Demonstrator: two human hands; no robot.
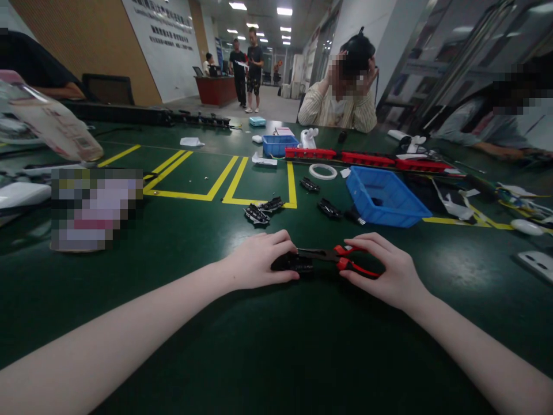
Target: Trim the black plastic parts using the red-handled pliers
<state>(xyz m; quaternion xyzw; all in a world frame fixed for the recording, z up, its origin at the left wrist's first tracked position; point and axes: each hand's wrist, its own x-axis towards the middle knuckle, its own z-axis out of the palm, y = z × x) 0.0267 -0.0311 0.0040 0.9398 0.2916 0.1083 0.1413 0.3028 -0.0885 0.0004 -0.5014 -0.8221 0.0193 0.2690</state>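
Observation:
My left hand (265, 259) is closed around a small black plastic part (300, 264), held low over the green table. From the right, my right hand (391, 268) grips the red handles of long-nose pliers (339, 255), which are spread apart. The dark jaws of the pliers point left and reach the top of the black part beside my left fingertips. Whether the jaws bite on anything is too small to tell. Beyond my hands lie similar black parts (256, 214), with another black part (329, 208) near the blue bin.
A blue bin (389, 199) stands right of centre, near a roll of tape (322, 172). Behind it runs a long red strip (345, 158). Yellow tape lines (181, 195) mark the green table (276, 346). A person (339, 104) sits across, others at both sides.

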